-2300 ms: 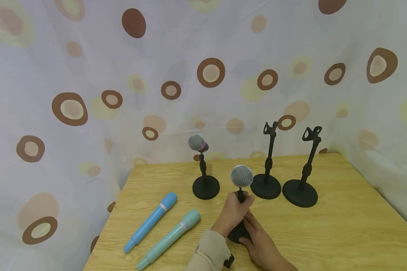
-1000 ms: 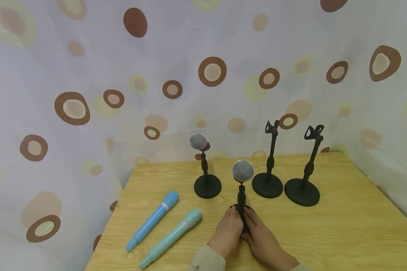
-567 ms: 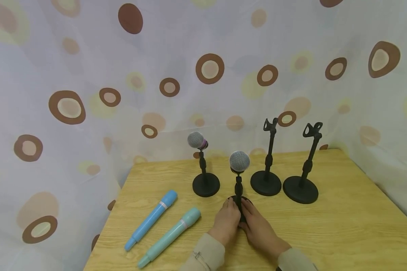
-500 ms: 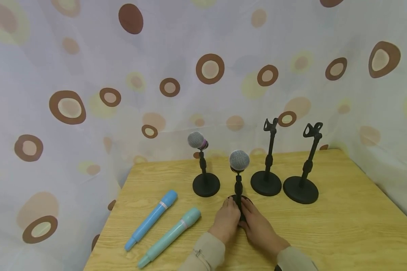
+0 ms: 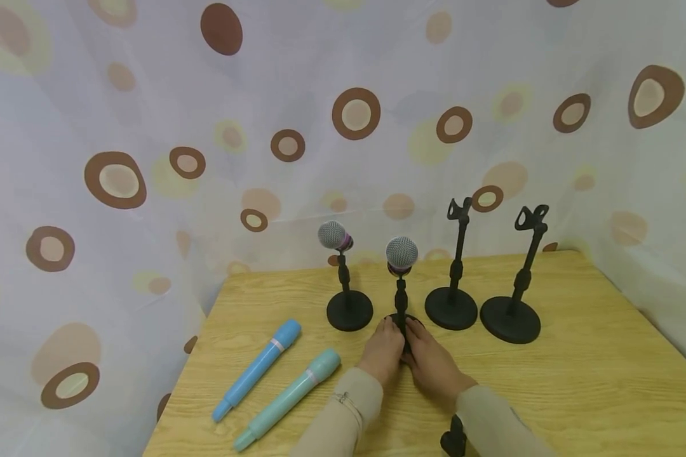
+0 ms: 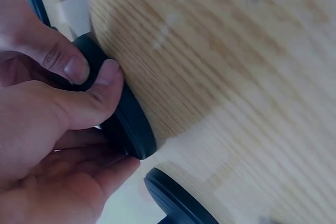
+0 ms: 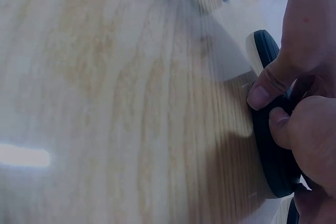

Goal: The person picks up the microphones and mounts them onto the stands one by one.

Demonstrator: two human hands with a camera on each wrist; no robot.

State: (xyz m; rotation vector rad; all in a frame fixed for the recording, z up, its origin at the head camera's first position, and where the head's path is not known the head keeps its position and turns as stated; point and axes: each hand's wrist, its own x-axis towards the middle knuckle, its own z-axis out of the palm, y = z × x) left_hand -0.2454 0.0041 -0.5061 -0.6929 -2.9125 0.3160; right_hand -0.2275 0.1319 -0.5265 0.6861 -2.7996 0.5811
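A silver-headed microphone (image 5: 402, 253) is mounted on a black microphone stand (image 5: 401, 298) at the table's middle. Both hands hold its round base, one at each side of the pole. My left hand (image 5: 383, 349) lies over the base's left part, its thumb (image 6: 107, 72) pressing the near edge. On the right part is my right hand (image 5: 432, 363), its thumb (image 7: 281, 124) beside the other thumb on the rim. In the left wrist view, the left fingertips reach the base's (image 6: 134, 124) side edge. The hands hide much of the base in the head view.
Behind to the left stands another stand bearing a purple-ringed microphone (image 5: 333, 235). Two stands with bare clips, one nearer (image 5: 451, 308) and one farther right (image 5: 511, 319), are at the back right. A blue microphone (image 5: 257, 369) and a teal microphone (image 5: 288, 398) lie at left.
My left hand has let go of the pole and gone down to the base beside my right hand. Then both hands have slid the stand away from me, toward the table's back.
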